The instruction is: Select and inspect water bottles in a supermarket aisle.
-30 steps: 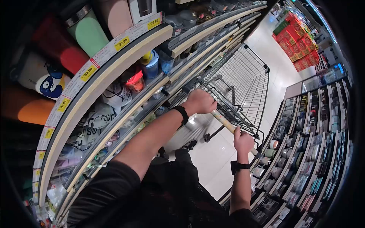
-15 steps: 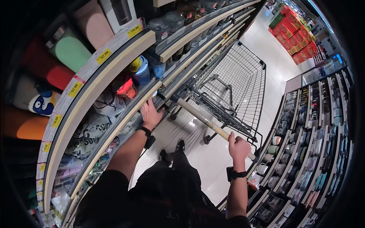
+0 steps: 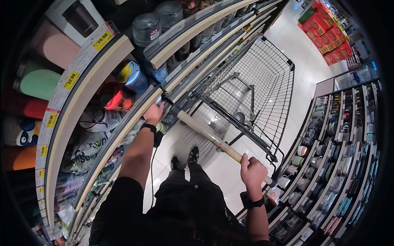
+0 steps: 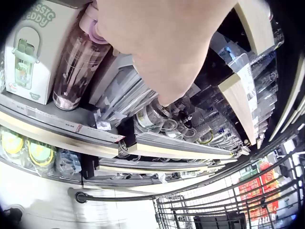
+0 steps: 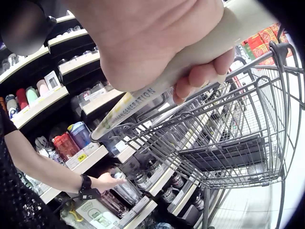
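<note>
My right hand [image 3: 253, 174] grips the shopping cart handle [image 3: 209, 135], fingers curled round the bar near its right end. In the right wrist view those fingers [image 5: 202, 78] wrap under the pale, printed handle. My left hand [image 3: 154, 112] is off the handle and reaches into a lower shelf on the left. There it overlaps clear packages [image 5: 126, 191], with a finger pointing straight out. Beside it in the left wrist view stand a clear bottle with a pink lid [image 4: 78, 71] and a boxed bottle [image 4: 33, 52]. Most left fingertips are hidden.
The wire cart [image 3: 266, 82] stands ahead in the aisle. Tumblers, glass jars [image 3: 146, 29] and a blue cup [image 3: 134, 77] fill the left shelves. Shelves of mugs and other goods [image 3: 303, 172] line the right side. Red boxes [image 3: 326, 35] are stacked farther off.
My left hand let go of the cart handle, moved left to the shelf and reached in between the shelf boards. The right hand keeps its grip. The view has shifted toward the left shelves.
</note>
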Demonstrator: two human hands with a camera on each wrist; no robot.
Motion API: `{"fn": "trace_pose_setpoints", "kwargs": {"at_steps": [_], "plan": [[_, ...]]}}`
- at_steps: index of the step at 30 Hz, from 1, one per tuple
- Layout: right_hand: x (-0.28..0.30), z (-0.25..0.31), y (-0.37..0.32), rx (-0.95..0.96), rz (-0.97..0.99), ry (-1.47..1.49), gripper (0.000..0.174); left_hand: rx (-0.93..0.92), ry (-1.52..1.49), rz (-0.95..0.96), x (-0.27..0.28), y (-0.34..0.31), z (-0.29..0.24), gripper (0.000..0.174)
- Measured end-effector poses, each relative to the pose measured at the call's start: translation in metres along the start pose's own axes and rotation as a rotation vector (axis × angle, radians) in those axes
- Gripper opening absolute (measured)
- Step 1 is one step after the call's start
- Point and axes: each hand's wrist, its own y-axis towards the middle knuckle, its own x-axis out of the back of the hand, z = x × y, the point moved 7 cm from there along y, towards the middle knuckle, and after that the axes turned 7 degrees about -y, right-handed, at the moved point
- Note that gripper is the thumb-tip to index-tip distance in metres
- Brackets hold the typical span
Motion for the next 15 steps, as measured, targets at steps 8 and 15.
{"fn": "trace_pose_setpoints", "kwargs": {"at_steps": [8,15], "plan": [[0.006,0.004,0.001,0.038,0.059,0.011,0.055,0.000,-0.011,-0.031,-0.012,0.014,0.007,0.068],[0.004,0.005,0.006,0.077,0.122,0.009,0.053,-0.126,-0.033,-0.079,-0.002,0.006,-0.003,0.075]]}}
